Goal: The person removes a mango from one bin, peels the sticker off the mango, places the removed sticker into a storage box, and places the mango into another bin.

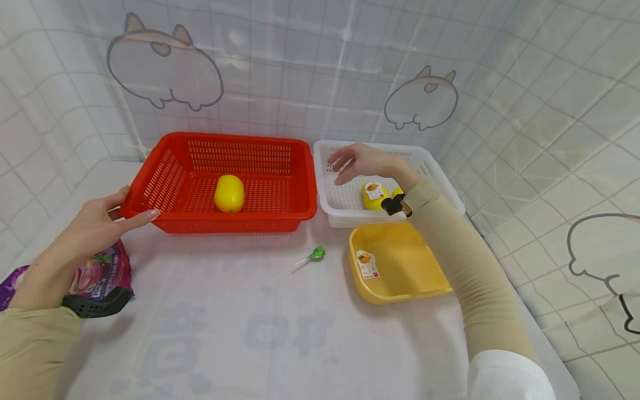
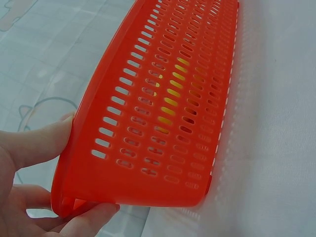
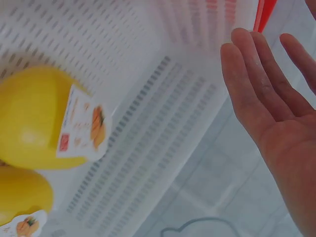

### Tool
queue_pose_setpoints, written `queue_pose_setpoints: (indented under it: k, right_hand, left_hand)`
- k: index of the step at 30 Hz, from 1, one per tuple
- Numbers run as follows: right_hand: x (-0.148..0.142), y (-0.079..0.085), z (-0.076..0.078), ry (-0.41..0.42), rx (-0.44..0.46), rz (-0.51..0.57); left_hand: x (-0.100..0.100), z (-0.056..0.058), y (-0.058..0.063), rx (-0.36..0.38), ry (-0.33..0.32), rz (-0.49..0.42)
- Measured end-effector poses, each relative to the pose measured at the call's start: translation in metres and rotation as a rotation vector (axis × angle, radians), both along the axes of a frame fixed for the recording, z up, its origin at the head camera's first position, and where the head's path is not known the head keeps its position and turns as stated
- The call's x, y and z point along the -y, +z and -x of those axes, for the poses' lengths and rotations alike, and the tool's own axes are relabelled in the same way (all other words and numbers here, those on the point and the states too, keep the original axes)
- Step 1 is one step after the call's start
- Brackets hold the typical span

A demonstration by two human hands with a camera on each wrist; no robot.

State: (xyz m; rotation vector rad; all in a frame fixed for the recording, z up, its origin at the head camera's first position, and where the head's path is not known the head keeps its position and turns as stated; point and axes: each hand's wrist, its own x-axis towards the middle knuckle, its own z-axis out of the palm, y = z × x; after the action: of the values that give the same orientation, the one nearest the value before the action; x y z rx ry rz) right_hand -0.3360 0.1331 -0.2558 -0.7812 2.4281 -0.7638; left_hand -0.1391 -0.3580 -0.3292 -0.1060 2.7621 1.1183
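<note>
My left hand (image 1: 92,228) grips the near left corner of a red plastic basket (image 1: 225,223), thumb on one side of the rim and fingers beneath it in the left wrist view. Inside the basket lies a smooth yellow oval fruit (image 1: 229,194). Over the white basket (image 1: 350,214) my right hand (image 1: 367,160) hangs with loosely bent fingers, holding nothing. In the right wrist view, its fingers (image 3: 247,79) extend near the basket's wall. Two yellow fruits (image 3: 34,118) with printed stickers lie in the white basket, partly behind my right wrist in the head view.
A yellow plastic bin (image 1: 395,250) with a sticker stands in front of the white basket, partly under my right forearm. A green-wrapped lollipop (image 1: 318,253) lies mid-table. Purple packages (image 1: 117,266) sit beneath my left wrist. Patterned sheeting (image 1: 295,66) rises behind the baskets.
</note>
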Motion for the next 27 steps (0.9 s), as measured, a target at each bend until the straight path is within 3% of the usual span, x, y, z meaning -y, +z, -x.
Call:
queue_pose_setpoints:
  k: [11,20,27]
  right_hand:
    - [-0.031,-0.006,0.022,-0.091,0.065,-0.02]
    - [-0.053,-0.018,0.037,-0.09,0.157,-0.009]
    - [-0.07,-0.021,0.041,-0.105,0.168,-0.067]
  left_hand:
    - [0.001,0.0,0.0,0.011,0.009,-0.017]
    - [0.0,-0.002,0.001,0.015,0.012,-0.016]
    - [-0.001,-0.002,0.001,0.003,0.012,-0.015]
